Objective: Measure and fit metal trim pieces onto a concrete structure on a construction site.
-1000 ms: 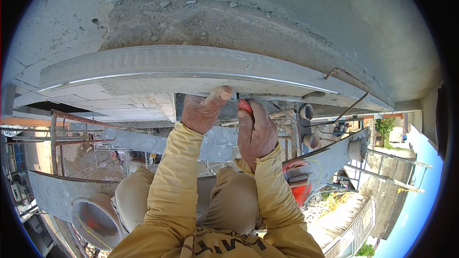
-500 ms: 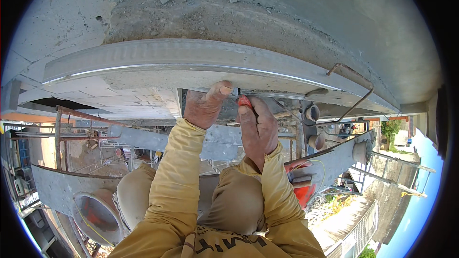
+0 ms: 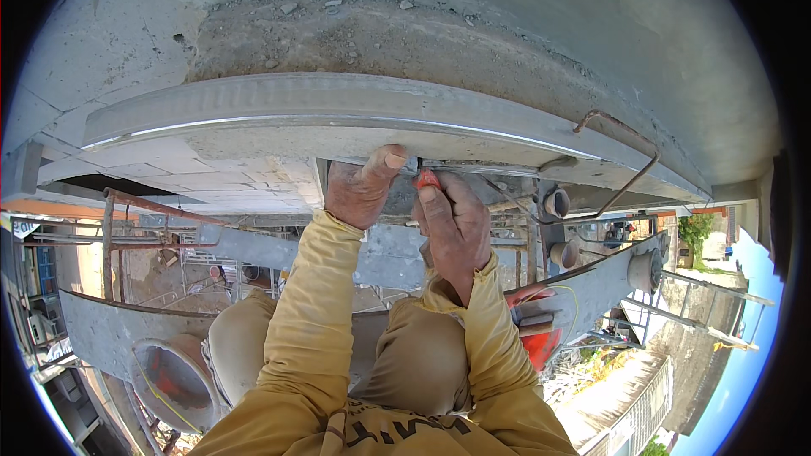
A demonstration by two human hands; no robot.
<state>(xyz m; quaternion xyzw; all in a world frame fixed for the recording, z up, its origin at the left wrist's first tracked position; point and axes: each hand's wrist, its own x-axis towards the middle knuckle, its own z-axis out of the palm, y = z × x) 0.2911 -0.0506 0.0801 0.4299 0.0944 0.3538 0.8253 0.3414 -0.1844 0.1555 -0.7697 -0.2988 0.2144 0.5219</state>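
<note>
Small red tool (image 3: 428,178) is at the middle of the scene, in the person's right hand, just on the near side of a long pale bar. The largest thing around it is the grey concrete surface (image 3: 507,25) on the far side, which carries a rough strip with crumbs of stone. Before this surface, the long pale bar (image 3: 338,97) runs from left to right and looks curved in this view. Nearer and lower, a grey scaffold plank (image 3: 127,321) passes under the yellow sleeves (image 3: 308,312) and the beige trousers (image 3: 418,355). A grey bucket (image 3: 193,351) is near on the left, with some red inside, and a bent rusty rod (image 3: 625,129) crosses the bar at the right. The left hand (image 3: 359,190) is just below the bar; its thumb is stretched toward the right, but its other fingers are mostly hidden, so I cannot tell if they are closed on something. The right hand (image 3: 456,224) is beside it, near but apart, with thumb and forefinger clamped on the tool. Only the red end of this tool shows clearly, close to the left thumb; the rest is covered by the fingers.
</note>
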